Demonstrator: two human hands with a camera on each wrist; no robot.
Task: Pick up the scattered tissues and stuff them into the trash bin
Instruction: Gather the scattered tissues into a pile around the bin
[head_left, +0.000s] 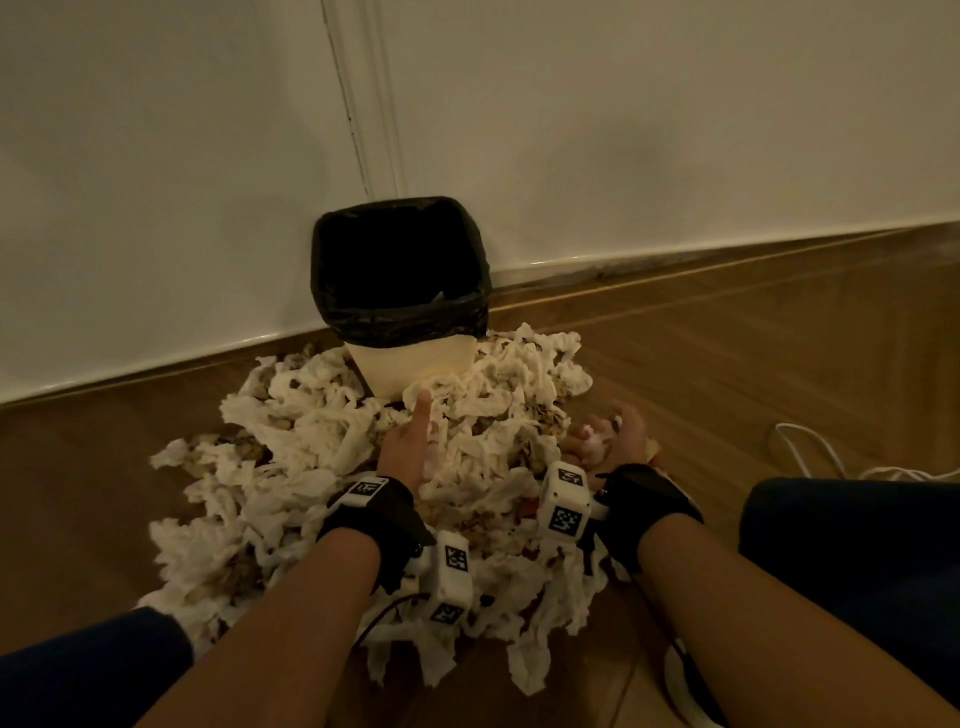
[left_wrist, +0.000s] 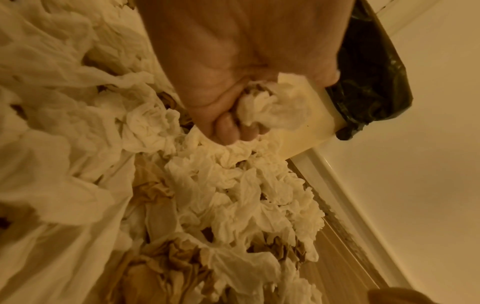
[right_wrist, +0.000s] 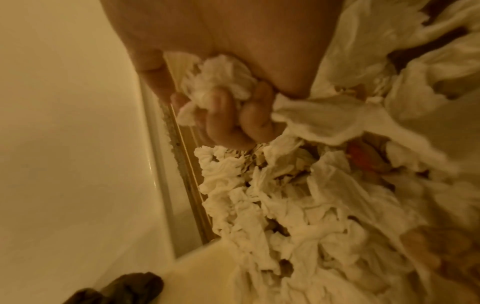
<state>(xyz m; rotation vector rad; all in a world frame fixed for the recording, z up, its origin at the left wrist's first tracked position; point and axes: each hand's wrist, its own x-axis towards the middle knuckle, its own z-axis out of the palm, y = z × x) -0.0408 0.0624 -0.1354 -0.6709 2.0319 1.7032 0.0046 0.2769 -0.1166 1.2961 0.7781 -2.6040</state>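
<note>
A cream trash bin (head_left: 415, 364) lined with a black bag (head_left: 400, 270) stands against the wall. A big heap of crumpled white tissues (head_left: 322, 467) covers the floor around its base. My left hand (head_left: 405, 447) lies in the middle of the heap, thumb pointing at the bin. In the left wrist view its fingers (left_wrist: 228, 129) curl round a wad of tissue (left_wrist: 270, 111). My right hand (head_left: 608, 436) is at the heap's right edge, and its fingers (right_wrist: 228, 115) grip a tissue wad (right_wrist: 221, 82).
The white wall and baseboard (head_left: 675, 254) run behind the bin. Wooden floor (head_left: 727, 364) lies to the right. A white cable (head_left: 810, 452) curls on the floor at right. My knees in dark trousers (head_left: 852, 551) flank the heap.
</note>
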